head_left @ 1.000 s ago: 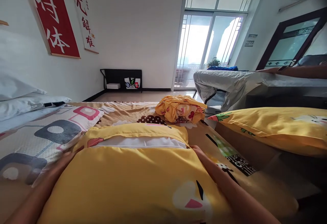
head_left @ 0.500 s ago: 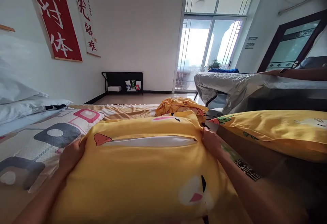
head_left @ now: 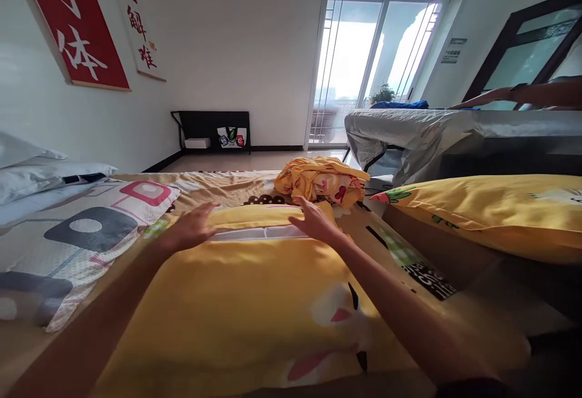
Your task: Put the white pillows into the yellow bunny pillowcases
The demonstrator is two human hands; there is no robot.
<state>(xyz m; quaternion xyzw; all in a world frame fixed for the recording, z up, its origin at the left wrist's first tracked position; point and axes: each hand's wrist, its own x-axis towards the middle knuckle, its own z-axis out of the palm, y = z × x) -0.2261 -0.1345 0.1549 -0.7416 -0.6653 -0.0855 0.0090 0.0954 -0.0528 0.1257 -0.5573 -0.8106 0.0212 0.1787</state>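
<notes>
A yellow pillow [head_left: 254, 301] with cartoon faces lies flat in front of me on the bed. Across its far part runs an open slit in the pillowcase, and white inner pillow [head_left: 259, 234] shows through it. My left hand [head_left: 193, 227] is at the left end of this slit, fingers stretched out and apart. Over the right end, my right hand [head_left: 317, 222] has its fingers spread, with the thumb side facing inward. Neither hand grips the fabric; whether the fingertips touch it I cannot tell. Beyond the pillow sits a crumpled yellow cloth [head_left: 321, 180].
A patterned pillow [head_left: 113, 219] lies at left, with white pillows [head_left: 50, 174] behind it. Another yellow pillow [head_left: 491, 216] rests at right. Past it stands a plastic-covered table [head_left: 409, 128], where another person's arm [head_left: 536, 93] reaches in. The bed's patterned sheet [head_left: 218, 183] spreads underneath.
Both hands have let go of the pillow's sides and moved inward to the slit. The pillow now lies lower and flatter on the bed. The other person's arm has shifted.
</notes>
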